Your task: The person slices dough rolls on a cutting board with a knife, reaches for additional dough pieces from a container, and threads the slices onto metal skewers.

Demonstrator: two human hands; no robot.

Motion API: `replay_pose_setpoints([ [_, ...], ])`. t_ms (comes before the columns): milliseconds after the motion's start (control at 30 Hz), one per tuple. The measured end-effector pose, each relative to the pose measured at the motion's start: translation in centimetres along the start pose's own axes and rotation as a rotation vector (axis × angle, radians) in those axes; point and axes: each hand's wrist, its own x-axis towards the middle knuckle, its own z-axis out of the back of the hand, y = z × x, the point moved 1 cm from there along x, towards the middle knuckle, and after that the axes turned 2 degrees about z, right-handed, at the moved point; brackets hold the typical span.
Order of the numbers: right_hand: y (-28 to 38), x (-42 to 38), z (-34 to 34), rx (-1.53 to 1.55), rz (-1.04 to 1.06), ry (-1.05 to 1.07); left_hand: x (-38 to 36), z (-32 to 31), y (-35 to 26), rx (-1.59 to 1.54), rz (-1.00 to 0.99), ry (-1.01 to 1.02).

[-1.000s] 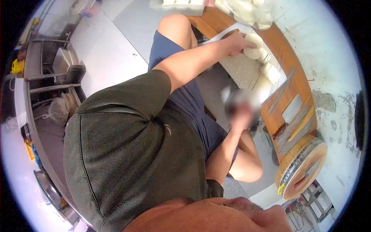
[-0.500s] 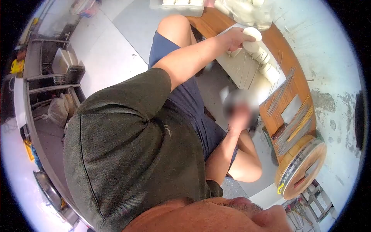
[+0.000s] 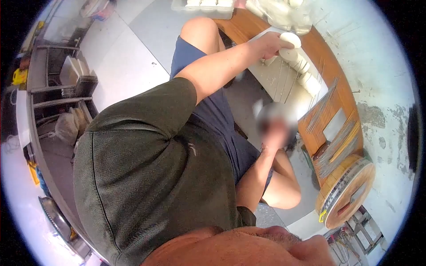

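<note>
My left hand (image 3: 271,45) is stretched out over the far end of the board, its fingers closed on a white round disc (image 3: 290,40). Just beyond the fingers, several more thick white cylinders (image 3: 309,83) lie in a row on the pale board (image 3: 270,80). Thin straight sticks (image 3: 284,82) extend from the row across the board. Nearer my body, my right hand (image 3: 276,131) is beside the board's near end, between my knees. A round grey blur covers its fingers, so I cannot tell what they hold.
A dark-handled knife (image 3: 321,150) lies on the brown wooden table (image 3: 326,57) among bundles of thin sticks (image 3: 344,146). A thick round wooden block (image 3: 350,195) stands at its near end. White pieces fill a clear bag (image 3: 284,15) and a plastic tub (image 3: 204,9) at the far end.
</note>
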Motion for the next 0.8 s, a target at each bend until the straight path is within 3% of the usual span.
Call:
replay_pose_setpoints([
  [33,-0.1,-0.1,0.0,0.049,-0.043,-0.016,0.2,0.1,0.1,0.007,-0.003,-0.004],
  [167,1.3,-0.2,-0.5,-0.244,0.14,0.031,1.0,0.6,0.7,0.025,-0.013,0.003],
  [433,0.3,0.0,-0.4,0.027,-0.021,0.008,0.5,0.2,0.4,0.081,0.019,0.017],
  [567,1.3,-0.1,-1.2,-0.186,0.133,-0.009,0.1,0.1,0.8,0.1,0.064,0.03],
  [800,0.5,0.4,-1.2,-0.126,0.146,0.05,-1.5,-1.1,1.2,0.2,0.064,0.03],
])
